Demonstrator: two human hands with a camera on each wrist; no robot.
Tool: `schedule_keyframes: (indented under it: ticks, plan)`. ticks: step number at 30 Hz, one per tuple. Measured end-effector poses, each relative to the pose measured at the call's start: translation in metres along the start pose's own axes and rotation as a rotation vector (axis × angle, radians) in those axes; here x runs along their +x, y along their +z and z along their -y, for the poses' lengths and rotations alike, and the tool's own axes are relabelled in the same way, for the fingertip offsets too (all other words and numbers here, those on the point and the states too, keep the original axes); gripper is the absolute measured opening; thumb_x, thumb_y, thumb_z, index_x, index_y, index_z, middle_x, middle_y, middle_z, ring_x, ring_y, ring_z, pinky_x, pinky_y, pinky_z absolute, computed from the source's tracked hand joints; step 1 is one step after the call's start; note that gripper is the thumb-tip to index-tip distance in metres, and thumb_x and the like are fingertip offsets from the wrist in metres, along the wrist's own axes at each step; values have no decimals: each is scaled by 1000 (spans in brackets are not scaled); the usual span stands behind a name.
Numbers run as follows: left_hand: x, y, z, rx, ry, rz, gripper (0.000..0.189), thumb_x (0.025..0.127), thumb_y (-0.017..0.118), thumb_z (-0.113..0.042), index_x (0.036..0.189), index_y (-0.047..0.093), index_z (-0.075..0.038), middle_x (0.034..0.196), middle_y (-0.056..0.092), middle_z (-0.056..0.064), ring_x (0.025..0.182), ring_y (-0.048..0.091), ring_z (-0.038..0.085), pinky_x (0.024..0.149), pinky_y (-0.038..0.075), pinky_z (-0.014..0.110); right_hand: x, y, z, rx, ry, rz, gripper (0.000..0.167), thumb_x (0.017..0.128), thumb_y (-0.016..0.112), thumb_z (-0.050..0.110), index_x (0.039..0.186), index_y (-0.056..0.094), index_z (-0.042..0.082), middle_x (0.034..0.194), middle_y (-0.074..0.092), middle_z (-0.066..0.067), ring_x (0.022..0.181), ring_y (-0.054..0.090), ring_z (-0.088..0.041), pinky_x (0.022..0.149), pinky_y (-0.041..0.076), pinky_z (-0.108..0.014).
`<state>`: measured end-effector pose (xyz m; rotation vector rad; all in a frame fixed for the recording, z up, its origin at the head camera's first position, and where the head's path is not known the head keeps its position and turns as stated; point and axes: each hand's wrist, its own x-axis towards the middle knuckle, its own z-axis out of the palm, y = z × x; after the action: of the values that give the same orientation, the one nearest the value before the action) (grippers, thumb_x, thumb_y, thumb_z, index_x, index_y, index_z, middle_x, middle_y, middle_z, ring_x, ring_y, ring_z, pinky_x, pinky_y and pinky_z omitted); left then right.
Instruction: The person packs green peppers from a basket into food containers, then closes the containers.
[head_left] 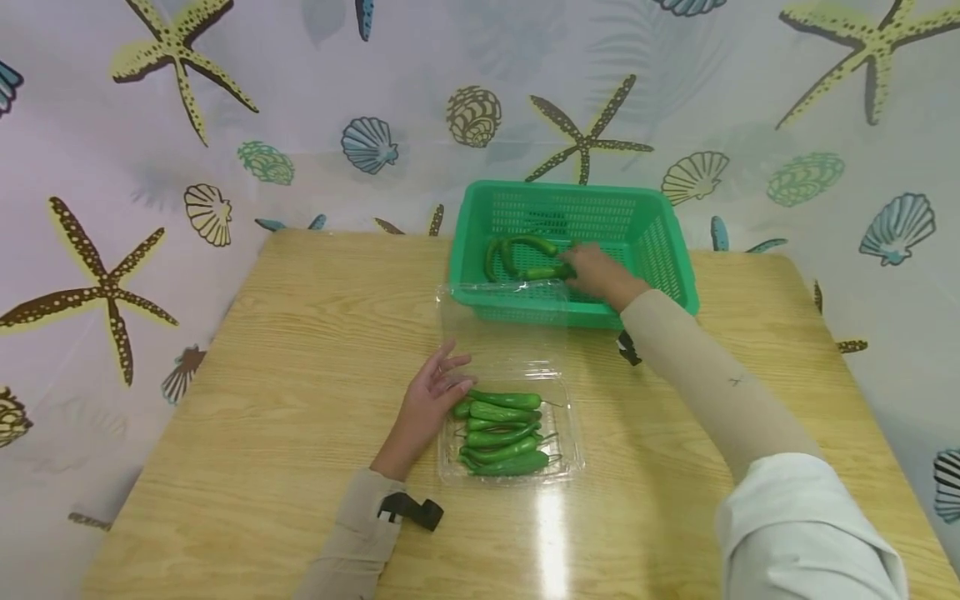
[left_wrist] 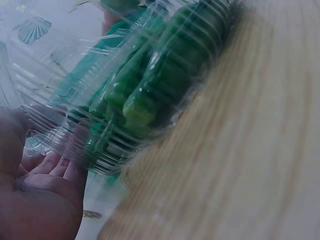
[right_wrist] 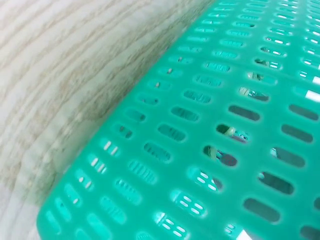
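In the head view a clear plastic clamshell box (head_left: pixel 573 454) lies with its lid raised toward the basket. Several long green chili peppers (head_left: pixel 506 414) lie side by side in it. My left hand (head_left: pixel 423 408) rests at the box's left side near the hinge, fingers loosely extended and thumb close to the peppers. The left wrist view shows fingers (left_wrist: pixel 52 167) against the ribbed plastic wall. My right hand (head_left: pixel 600 273) reaches into the green basket (head_left: pixel 678 258), fingertips pinching the end of a green chili pepper (head_left: pixel 536 273). In the right wrist view the basket wall (right_wrist: pixel 165 150) hides that hand.
More curved green chili peppers (head_left: pixel 506 250) lie in the basket, left of my right hand. The basket stands at the back of the wooden table (head_left: pixel 322 333), and the box lid overlaps its front rim in the head view. A patterned cloth (head_left: pixel 300 100) hangs behind.
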<state>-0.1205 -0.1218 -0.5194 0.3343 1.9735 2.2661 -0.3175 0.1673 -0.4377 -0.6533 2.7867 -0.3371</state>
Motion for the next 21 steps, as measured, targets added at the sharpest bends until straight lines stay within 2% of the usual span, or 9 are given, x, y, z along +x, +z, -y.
schedule_keyframes:
  ticks: [3,5,15,21]
  plan:
    - [0,0,1,1,-7,1,69,90,62,-14,147,23,-11,135,43,19,113,54,28,91,48,30,2,3,-2,44,3,67,54,91,58,10,140,37,0,141,36,-22,130,29,-41,105,31,-53]
    - [-1,0,1,5,-8,0,69,90,62,-14,147,23,-10,136,43,18,113,54,28,91,48,30,3,5,-2,72,0,81,52,91,58,8,139,38,0,139,39,-22,127,34,-39,103,34,-51]
    - [-1,1,-3,6,-9,-1,68,91,61,-12,147,24,-12,136,44,17,113,54,28,92,48,30,-1,1,0,80,-12,65,34,92,56,6,125,54,-1,125,54,-18,117,47,-34,95,43,-47]
    - [-2,1,-2,8,-9,-1,68,90,62,-13,147,24,-11,135,44,16,113,54,28,92,48,30,-4,4,1,100,16,71,32,92,57,8,123,56,0,123,55,-17,116,49,-34,96,43,-48]
